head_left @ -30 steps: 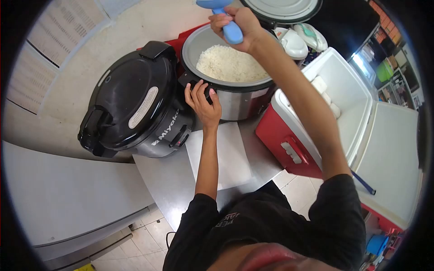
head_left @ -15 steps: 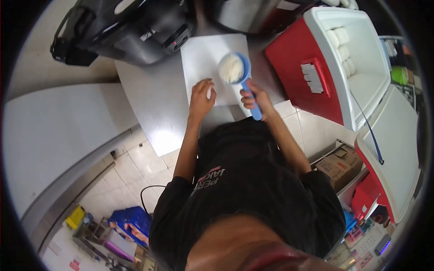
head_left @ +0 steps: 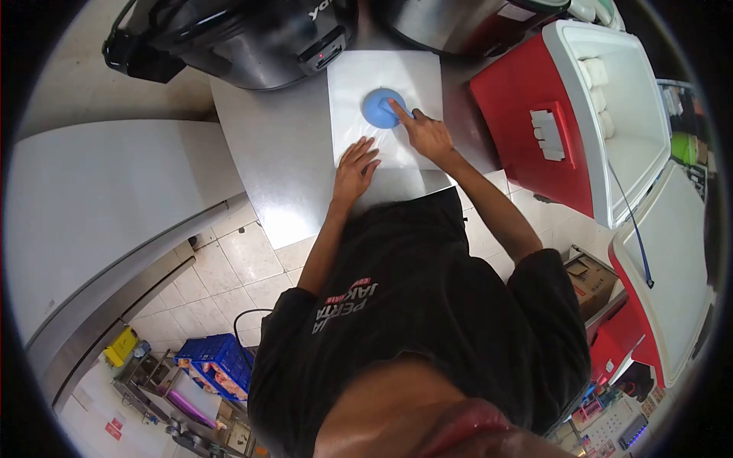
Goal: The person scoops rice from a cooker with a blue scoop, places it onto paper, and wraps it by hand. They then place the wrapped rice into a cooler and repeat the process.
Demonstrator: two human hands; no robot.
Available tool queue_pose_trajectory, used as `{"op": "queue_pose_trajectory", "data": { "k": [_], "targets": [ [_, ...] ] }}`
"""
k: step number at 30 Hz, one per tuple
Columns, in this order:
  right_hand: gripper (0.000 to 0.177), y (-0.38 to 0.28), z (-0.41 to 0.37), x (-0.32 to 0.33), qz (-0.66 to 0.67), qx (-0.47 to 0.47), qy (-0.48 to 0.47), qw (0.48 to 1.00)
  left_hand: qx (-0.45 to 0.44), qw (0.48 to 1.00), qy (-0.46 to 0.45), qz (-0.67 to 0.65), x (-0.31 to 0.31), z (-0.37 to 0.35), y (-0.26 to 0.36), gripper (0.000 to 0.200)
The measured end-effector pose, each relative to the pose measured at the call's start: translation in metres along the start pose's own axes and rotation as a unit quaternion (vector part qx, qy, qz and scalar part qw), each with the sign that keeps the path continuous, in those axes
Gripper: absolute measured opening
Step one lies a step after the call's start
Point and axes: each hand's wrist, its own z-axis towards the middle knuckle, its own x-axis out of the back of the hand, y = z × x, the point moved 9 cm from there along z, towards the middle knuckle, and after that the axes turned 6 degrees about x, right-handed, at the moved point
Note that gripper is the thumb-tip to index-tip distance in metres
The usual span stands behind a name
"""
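A blue rice scoop (head_left: 374, 113) sits upside down on the white paper sheet (head_left: 416, 72), its round bottom facing up. My right hand (head_left: 429, 137) is closed on its handle, with the index finger stretched over the scoop's bottom. Any rice beneath it is hidden. At the near left part of the sheet, my left hand (head_left: 356, 168) rests with its fingers stretched out and holds nothing.
Beyond the sheet stand a black rice cooker (head_left: 294, 46) and a dark metallic appliance (head_left: 450, 23). To the right is an open red cooler (head_left: 519, 114) with white wrapped packs (head_left: 599, 91) inside. All this surrounds the steel table (head_left: 271, 164).
My right hand has turned the rice-filled scoop over and set it down on the sheet. My left hand has flattened onto the paper. The view has shifted slightly.
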Motion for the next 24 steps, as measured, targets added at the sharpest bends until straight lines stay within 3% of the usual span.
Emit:
{"op": "queue_pose_trajectory", "data": {
  "k": [7,9,11,13,15,16,20,21,23,24],
  "targets": [
    [0.054,0.001,0.008,0.028,0.058,0.023,0.013,0.998,0.001,0.999,0.043,-0.008,0.011,0.01,-0.001,0.009],
    [0.051,-0.006,-0.001,0.11,0.178,0.065,0.323,0.927,-0.004,0.999,0.049,0.019,0.02,0.017,0.009,0.008],
    [0.043,-0.022,-0.01,0.2,0.18,0.104,0.498,0.842,0.092,0.996,-0.001,-0.014,0.022,0.031,-0.003,0.007],
    [0.04,-0.013,-0.004,0.254,0.205,0.078,0.526,0.822,0.073,0.997,0.016,-0.011,0.026,0.042,-0.004,0.008],
    [0.033,-0.035,-0.012,0.315,0.061,0.049,0.563,0.823,0.102,0.994,-0.026,-0.017,0.023,0.048,-0.005,0.013],
    [0.033,-0.031,-0.012,0.33,0.061,0.044,0.564,0.822,0.1,0.994,-0.031,-0.016,0.023,0.044,-0.005,0.013],
    [0.053,0.028,0.045,0.348,0.234,-0.013,0.381,0.894,-0.002,0.997,-0.064,0.034,0.024,0.035,0.01,0.022],
    [0.053,0.03,0.042,0.346,0.233,-0.012,0.385,0.893,-0.038,0.994,-0.071,0.068,0.025,0.034,0.017,0.025],
    [0.051,0.012,0.018,0.347,0.087,0.032,0.486,0.869,-0.036,0.995,-0.07,0.058,0.018,0.033,0.002,0.026],
    [0.039,-0.009,-0.001,0.339,-0.014,0.083,0.548,0.832,-0.026,0.996,-0.076,0.045,0.013,0.03,-0.005,0.026]
  ]
}}
